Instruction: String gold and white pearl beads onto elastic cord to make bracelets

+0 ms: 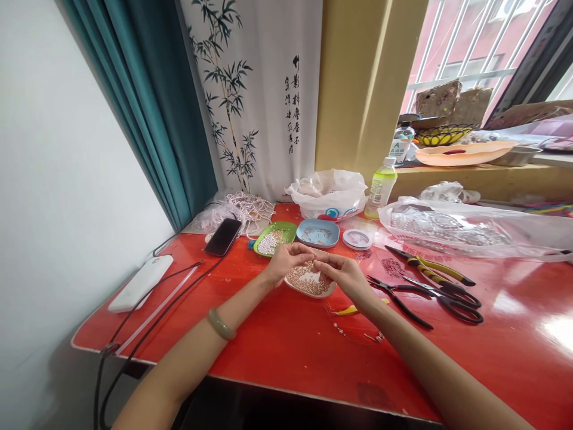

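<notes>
My left hand (286, 258) and my right hand (342, 272) meet fingertip to fingertip above a white dish of small pinkish beads (308, 283) on the red table (277, 340). Both hands have their fingers curled into a pinch. What they pinch is too small to make out. A green bangle (221, 324) sits on my left wrist. Behind the hands stand a green dish of pale beads (274, 237) and a blue dish of tiny beads (318, 232). A small round spool (357, 239) lies right of the blue dish.
Yellow-handled pliers (432, 270), black pliers and scissors (447, 295) lie to the right. A phone (222, 236), bead strands (246, 209), a white power bank (141, 282) and cables sit left. Plastic bags (331, 191), a bottle (381, 187) and a cluttered sill stand behind.
</notes>
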`<action>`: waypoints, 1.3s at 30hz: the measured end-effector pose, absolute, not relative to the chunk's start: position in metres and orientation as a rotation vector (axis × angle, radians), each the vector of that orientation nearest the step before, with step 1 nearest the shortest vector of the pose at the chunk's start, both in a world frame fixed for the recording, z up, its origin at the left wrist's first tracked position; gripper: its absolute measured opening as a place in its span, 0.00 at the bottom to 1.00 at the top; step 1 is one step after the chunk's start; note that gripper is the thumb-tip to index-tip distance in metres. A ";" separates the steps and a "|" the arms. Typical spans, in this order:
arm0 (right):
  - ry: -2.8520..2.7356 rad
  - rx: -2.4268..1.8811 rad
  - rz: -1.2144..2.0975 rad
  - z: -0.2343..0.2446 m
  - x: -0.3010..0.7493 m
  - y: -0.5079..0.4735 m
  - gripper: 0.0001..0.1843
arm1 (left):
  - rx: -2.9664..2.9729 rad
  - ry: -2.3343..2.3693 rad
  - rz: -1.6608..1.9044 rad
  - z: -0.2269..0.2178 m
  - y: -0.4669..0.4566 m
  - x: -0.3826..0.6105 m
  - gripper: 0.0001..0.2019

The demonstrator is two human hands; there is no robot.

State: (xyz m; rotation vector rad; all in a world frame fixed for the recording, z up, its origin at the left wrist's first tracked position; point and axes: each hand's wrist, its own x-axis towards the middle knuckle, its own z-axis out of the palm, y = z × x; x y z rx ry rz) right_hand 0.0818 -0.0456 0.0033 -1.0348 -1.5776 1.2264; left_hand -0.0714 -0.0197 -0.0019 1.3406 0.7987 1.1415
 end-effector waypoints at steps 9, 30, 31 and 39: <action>-1.616 -1.065 1.154 0.007 0.083 -0.046 0.12 | 1.483 0.818 1.170 -0.004 -0.017 -0.072 0.09; -1.551 -0.997 1.182 0.001 0.084 -0.041 0.09 | 2.388 1.492 0.632 -0.022 -0.015 -0.069 0.05; -1.551 -0.995 1.181 0.000 0.084 -0.041 0.09 | 2.387 1.497 0.620 -0.022 -0.015 -0.069 0.05; -1.570 -1.015 1.169 0.001 0.085 -0.042 0.09 | 2.377 1.440 0.586 -0.019 -0.014 -0.071 0.07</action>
